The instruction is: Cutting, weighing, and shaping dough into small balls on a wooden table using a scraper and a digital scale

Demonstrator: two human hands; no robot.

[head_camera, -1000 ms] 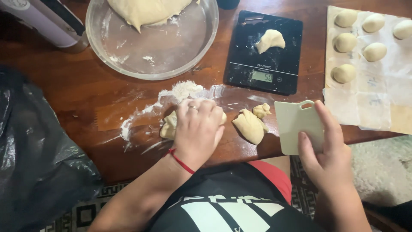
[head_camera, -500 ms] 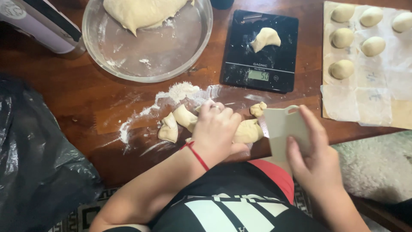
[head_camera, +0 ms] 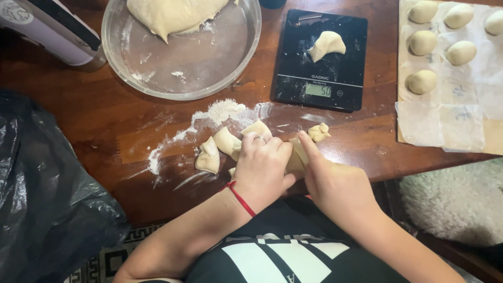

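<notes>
My left hand (head_camera: 262,166), with a ring and a red string at the wrist, is curled over a dough piece (head_camera: 294,160) near the wooden table's (head_camera: 94,120) front edge. My right hand (head_camera: 332,183) presses right beside it. Its index finger lies along the top of a pale dough scraper, seen edge-on and mostly hidden, set into that dough. Cut dough pieces (head_camera: 209,156) (head_camera: 228,141) lie just left of my left hand. A small scrap (head_camera: 318,132) lies beyond my right fingertip. Flour (head_camera: 220,111) is smeared around them.
A glass bowl (head_camera: 173,78) with a large dough mass (head_camera: 173,15) stands at the back. A black kitchen scale (head_camera: 322,60) carries one dough lump (head_camera: 327,44). Rolled dough balls (head_camera: 422,81) sit on paper on a board (head_camera: 445,120) at right. A black plastic bag (head_camera: 42,188) lies at left.
My left hand slid right from the cut pieces onto another dough piece. My right hand brought the scraper, held up flat before, down against that dough beside the left hand.
</notes>
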